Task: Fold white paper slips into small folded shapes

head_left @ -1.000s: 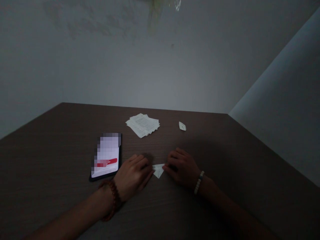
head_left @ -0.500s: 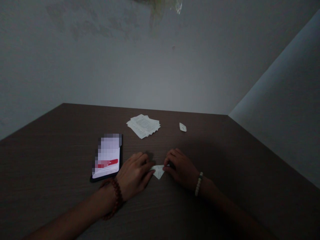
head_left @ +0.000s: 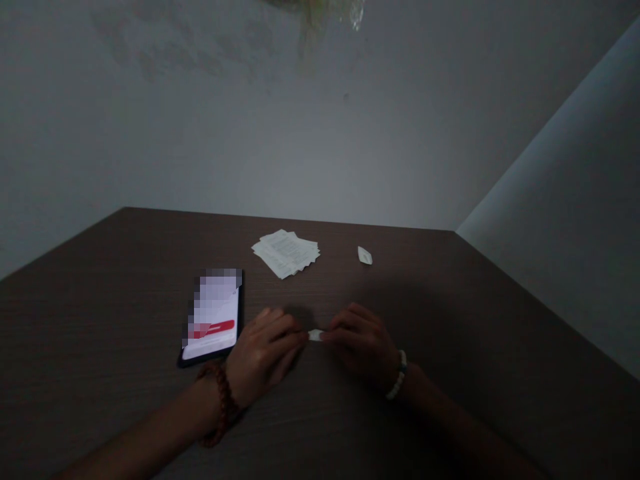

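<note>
Between my two hands is a small folded piece of printed paper (head_left: 315, 335), of which only a short pale strip shows. My left hand (head_left: 267, 347) pinches its left end with thumb and fingers. The right end is pinched by my right hand (head_left: 357, 343). Fingers cover most of the paper, so its full shape is hidden. A small folded paper (head_left: 365, 255) lies beyond my right hand, touched by neither hand. Farther back, a loose stack of printed paper sheets (head_left: 286, 254) is spread on the table.
A phone (head_left: 213, 317) with a lit, partly blurred screen lies just left of my left hand. The dark wood-grain table (head_left: 125, 280) meets a grey wall (head_left: 320, 147) at the back, and another wall (head_left: 575, 233) runs along the right side.
The paper between my hands has gone from a downward-pointing triangle to a narrow strip. My right hand's fingertips have moved slightly left, closer to my left hand.
</note>
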Available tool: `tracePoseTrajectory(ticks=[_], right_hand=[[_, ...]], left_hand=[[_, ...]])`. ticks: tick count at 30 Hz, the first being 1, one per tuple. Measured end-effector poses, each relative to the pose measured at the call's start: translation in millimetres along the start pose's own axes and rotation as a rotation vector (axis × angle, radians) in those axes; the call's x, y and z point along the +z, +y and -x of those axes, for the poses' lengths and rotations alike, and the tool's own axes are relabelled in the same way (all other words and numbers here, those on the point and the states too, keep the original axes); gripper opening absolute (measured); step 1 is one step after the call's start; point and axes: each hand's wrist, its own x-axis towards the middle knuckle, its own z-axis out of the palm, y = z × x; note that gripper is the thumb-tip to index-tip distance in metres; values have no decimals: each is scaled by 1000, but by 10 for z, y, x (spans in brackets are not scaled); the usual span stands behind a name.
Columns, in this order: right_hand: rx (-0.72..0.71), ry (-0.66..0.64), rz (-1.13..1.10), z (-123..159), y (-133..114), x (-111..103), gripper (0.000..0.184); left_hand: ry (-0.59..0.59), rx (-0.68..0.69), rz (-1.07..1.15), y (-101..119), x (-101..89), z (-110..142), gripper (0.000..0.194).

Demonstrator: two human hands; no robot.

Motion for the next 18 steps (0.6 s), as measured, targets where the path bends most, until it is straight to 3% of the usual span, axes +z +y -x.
tracePoseTrajectory(ticks=[5, 12, 18], right_hand=[[-28, -21, 67, 32, 68, -17, 15], [-50, -194, 69, 124, 142, 4, 16], [-59, -71, 31, 125, 162, -38, 14]], left_hand=[[-53, 12, -86, -25, 33, 21, 20], [-160, -61, -79, -59, 60, 21, 20], [-188, -90, -70, -101, 96, 54, 22]])
